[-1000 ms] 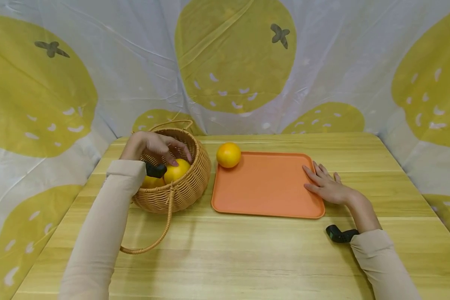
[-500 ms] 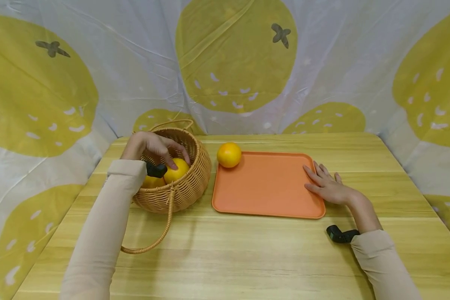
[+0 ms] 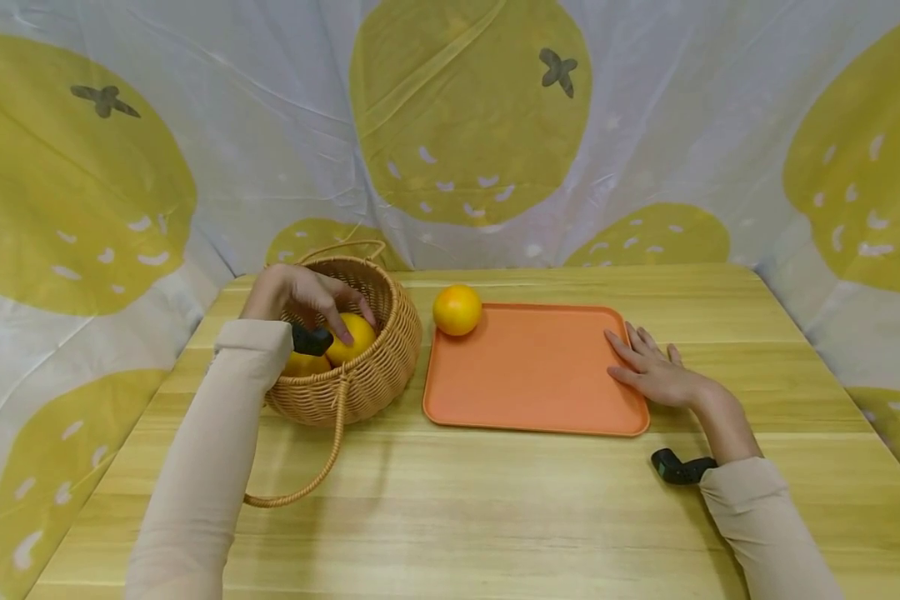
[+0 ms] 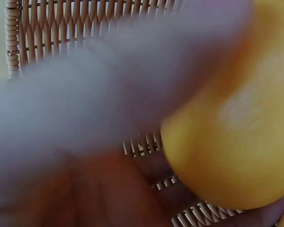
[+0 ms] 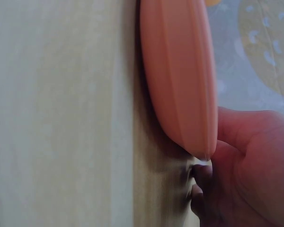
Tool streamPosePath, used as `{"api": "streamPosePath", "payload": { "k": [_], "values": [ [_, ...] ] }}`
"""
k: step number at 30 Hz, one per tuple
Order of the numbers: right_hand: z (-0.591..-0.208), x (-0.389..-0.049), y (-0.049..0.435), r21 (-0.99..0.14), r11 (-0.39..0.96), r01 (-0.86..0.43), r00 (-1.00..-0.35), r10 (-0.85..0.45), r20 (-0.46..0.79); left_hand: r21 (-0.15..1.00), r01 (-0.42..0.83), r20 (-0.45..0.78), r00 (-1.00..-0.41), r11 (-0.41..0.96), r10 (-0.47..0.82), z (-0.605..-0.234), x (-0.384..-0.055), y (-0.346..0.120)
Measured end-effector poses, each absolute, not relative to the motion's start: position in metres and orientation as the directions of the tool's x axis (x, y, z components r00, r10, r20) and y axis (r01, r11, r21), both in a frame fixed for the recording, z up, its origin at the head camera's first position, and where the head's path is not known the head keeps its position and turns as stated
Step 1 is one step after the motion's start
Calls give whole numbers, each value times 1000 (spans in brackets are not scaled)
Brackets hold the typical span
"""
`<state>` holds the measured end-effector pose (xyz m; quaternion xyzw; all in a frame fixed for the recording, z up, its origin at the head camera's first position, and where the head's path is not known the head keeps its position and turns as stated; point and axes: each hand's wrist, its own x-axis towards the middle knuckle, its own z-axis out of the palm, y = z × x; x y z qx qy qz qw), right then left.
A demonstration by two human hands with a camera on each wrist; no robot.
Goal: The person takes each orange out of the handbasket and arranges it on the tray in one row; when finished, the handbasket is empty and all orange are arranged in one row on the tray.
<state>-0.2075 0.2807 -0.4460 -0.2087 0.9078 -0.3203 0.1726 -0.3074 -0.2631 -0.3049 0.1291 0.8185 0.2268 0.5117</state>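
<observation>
Inside the wicker basket [image 3: 401, 358] on the left, my left hand [image 3: 311, 293] grips an orange [image 3: 356, 340], thumb on the near side and fingers curled round the far side. The left wrist view has the blurred thumb [image 4: 109, 90] across the orange [image 4: 241, 156], with fingers below it. Another orange [image 3: 303, 365] lies beside it in the basket, partly hidden by the wrist camera. My right hand [image 3: 656, 371] rests with spread fingers on the right rim of the orange tray [image 3: 528, 367]. A single orange [image 3: 457, 310] sits at the tray's back left corner.
The basket's handle [image 3: 322, 475] hangs down onto the wooden table [image 3: 495, 517] in front. A second handle loop [image 3: 345, 244] stands up at the basket's back. Behind the table hangs a fruit-patterned cloth [image 3: 285, 150].
The gripped orange has shifted slightly left in the basket, and my left fingers have closed a little further round it. My right hand, the tray and the orange on it stay put.
</observation>
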Motion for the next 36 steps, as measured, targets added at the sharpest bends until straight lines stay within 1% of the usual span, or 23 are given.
{"api": "streamPosePath", "payload": {
  "k": [3,5,9,12,15,18,27,33,36],
  "values": [
    [-448,-208,281,-645,719,-259,-854,-482,-194,484,12,-774,-460,875,434,-305,-306,-263],
    [-442,-206,278,-632,734,-246,-854,-473,-216,477,25,-775,-459,878,434,-305,-305,-263],
    [-437,-205,276,-624,744,-236,-853,-467,-233,463,-12,-787,-466,886,404,-304,-303,-263],
    [-450,-211,282,-619,746,-244,-855,-467,-226,451,-28,-782,-495,892,380,-303,-301,-263],
    [-462,-218,288,-594,768,-240,-858,-454,-240,451,-3,-763,-521,892,384,-304,-300,-262],
    [-468,-222,292,-595,767,-240,-857,-455,-241,456,14,-749,-534,890,392,-305,-300,-263],
    [-469,-223,293,-590,770,-243,-860,-452,-237,480,27,-746,-513,877,424,-306,-300,-266],
    [-462,-219,289,-593,768,-243,-859,-454,-236,455,32,-741,-541,890,398,-306,-299,-267],
    [-452,-213,284,-614,751,-241,-859,-460,-225,446,60,-723,-563,893,400,-306,-299,-265]
  ]
}}
